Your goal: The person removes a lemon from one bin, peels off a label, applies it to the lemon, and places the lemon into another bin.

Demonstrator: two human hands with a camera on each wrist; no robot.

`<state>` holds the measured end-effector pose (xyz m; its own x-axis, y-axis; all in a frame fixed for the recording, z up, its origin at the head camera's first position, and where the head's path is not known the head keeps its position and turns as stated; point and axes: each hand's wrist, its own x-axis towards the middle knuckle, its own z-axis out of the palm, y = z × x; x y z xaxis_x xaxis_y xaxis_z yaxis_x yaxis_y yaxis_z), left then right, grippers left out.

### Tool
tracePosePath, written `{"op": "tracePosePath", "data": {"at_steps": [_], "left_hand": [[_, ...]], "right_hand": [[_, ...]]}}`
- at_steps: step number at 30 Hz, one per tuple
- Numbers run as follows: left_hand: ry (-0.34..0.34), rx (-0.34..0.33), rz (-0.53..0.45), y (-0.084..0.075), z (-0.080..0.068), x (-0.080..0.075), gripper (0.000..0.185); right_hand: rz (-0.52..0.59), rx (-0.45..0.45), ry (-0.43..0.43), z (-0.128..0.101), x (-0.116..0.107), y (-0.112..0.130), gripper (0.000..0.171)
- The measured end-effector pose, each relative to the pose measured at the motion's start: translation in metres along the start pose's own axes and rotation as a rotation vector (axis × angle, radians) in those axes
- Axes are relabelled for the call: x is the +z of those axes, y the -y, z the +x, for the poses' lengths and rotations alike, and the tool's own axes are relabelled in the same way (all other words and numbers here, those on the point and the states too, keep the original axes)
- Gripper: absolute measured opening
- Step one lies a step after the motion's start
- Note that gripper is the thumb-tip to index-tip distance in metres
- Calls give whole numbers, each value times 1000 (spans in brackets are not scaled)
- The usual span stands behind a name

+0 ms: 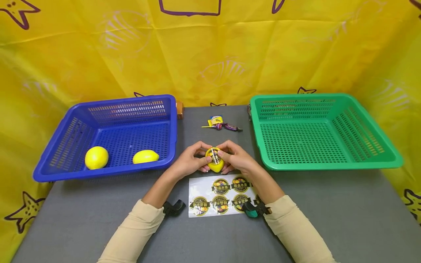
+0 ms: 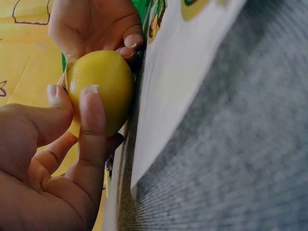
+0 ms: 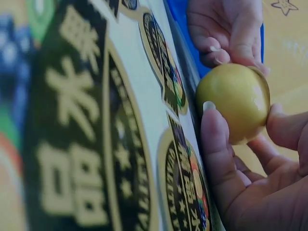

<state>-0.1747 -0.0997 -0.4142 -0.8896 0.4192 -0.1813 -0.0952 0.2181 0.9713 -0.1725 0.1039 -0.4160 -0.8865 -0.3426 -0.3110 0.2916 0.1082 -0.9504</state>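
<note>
Grey table (image 1: 329, 219) before yellow cloth (image 1: 230, 47), both hands' grip (image 1: 215, 160) round a stickered lemon (image 1: 215, 166).

The head camera looks forward and down over the whole worktop (image 1: 329, 204). Each wrist camera sits very close, low along the worktop, facing the opposite hand. All three share the lemon (image 1: 215, 162) and sticker sheet (image 1: 205, 190).
</note>
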Motion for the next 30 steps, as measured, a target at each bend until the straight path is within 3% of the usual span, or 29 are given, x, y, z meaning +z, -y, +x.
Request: {"op": "tracePosePath", "data": {"at_steps": [13, 18, 22, 30], "left_hand": [[-19, 2, 29, -4, -3, -2, 35], [30, -22, 54, -8, -3, -2, 43], [61, -28, 142, -12, -6, -4, 46], [14, -7, 341, -20, -14, 0, 43]], "right_hand": [[101, -11, -43, -2, 5, 1, 29], [103, 1, -48, -2, 4, 0, 30], [-4, -30, -76, -3, 5, 2, 29], [-323, -233, -205, -10, 14, 9, 25]]}}
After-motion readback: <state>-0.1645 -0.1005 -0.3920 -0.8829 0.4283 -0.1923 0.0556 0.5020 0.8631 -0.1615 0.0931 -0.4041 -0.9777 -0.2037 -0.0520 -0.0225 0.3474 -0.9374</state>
